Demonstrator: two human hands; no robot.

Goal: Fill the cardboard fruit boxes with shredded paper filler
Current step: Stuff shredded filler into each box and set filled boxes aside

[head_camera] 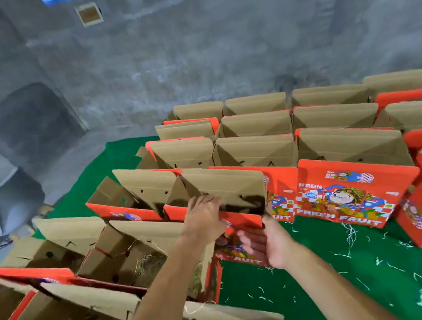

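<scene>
- Both hands hold one open fruit box (240, 196): my left hand (204, 217) grips its near top edge, fingers curled over into the opening, and my right hand (266, 245) clasps the lower right corner of its red printed front.
- That box sits on the green table cover (359, 269), at the near end of several rows of empty open boxes (335, 115).
- Beside my left forearm, nearer boxes (148, 258) already show pale shredded paper (151, 263) inside.
- Loose shreds (351, 231) lie scattered on the green cover to the right.
- I judge this step as bringing an empty box into reach for filling.
- Next, I would need to set it upright, let go, and find a handful of filler; no supply pile is in view.
</scene>
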